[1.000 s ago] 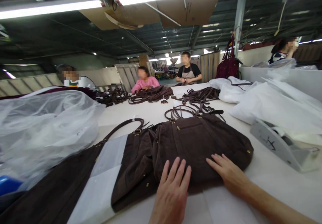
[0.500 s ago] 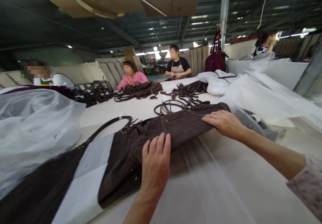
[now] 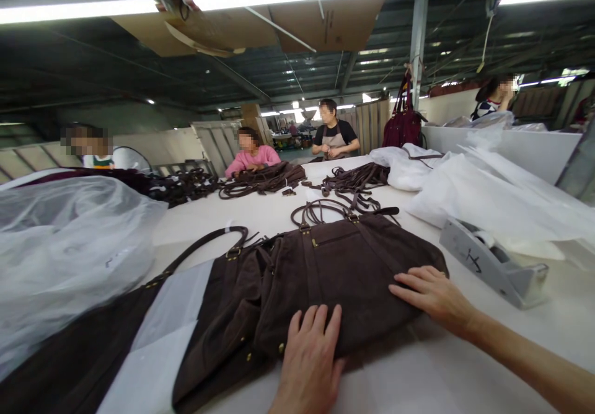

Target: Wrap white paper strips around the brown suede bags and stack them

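1 brown bag (image 3: 353, 265), on white table (image 3: 260, 212): your left hand (image 3: 308, 355) and right hand (image 3: 432, 295) rest on it, fingers outstretched.

No legible text, black mark (image 3: 474, 260) on tape dispenser (image 3: 504, 275), faint print (image 3: 328, 26) on cardboard (image 3: 351, 30)

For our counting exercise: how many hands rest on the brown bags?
2: the left hand on the lower front of the rightmost brown bag, the right hand near its lower right corner. No others show there.
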The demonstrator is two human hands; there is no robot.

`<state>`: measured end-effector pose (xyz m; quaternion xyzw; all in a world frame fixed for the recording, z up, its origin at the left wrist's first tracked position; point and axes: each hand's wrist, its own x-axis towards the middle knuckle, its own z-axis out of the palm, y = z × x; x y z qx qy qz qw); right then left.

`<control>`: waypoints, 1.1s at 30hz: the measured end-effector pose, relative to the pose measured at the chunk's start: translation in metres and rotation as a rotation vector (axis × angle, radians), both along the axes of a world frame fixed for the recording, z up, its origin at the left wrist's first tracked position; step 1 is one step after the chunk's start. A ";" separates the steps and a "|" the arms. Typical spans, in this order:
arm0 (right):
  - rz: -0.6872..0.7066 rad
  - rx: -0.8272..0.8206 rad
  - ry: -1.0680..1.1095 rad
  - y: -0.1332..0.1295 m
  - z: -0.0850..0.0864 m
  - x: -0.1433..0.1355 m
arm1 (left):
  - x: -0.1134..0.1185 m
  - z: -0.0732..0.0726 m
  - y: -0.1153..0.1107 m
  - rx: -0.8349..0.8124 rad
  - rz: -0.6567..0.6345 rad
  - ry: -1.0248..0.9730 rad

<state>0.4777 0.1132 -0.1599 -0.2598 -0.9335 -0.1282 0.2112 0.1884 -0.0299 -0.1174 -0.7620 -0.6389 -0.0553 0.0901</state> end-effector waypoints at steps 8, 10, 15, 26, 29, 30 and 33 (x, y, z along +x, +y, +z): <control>0.082 -0.259 -0.139 -0.022 -0.003 -0.002 | -0.018 -0.019 -0.002 -0.285 -0.069 0.052; 0.107 -0.349 -0.172 -0.023 0.005 0.001 | -0.016 -0.010 0.000 -0.324 -0.065 0.048; 0.183 -0.508 -0.148 -0.019 0.020 0.014 | -0.014 -0.004 0.005 -0.342 -0.001 -0.050; 0.134 -0.530 -0.101 -0.017 0.004 0.015 | -0.016 -0.008 0.004 -0.388 0.021 -0.100; 0.142 -0.631 -0.154 -0.012 0.019 0.007 | -0.010 0.011 0.010 -0.448 -0.033 0.039; 0.154 -0.688 -0.179 -0.010 0.028 0.003 | -0.008 0.023 0.014 -0.492 -0.073 0.068; 0.169 -0.865 -0.291 0.000 0.055 -0.014 | -0.001 0.063 0.044 -0.701 -0.172 0.027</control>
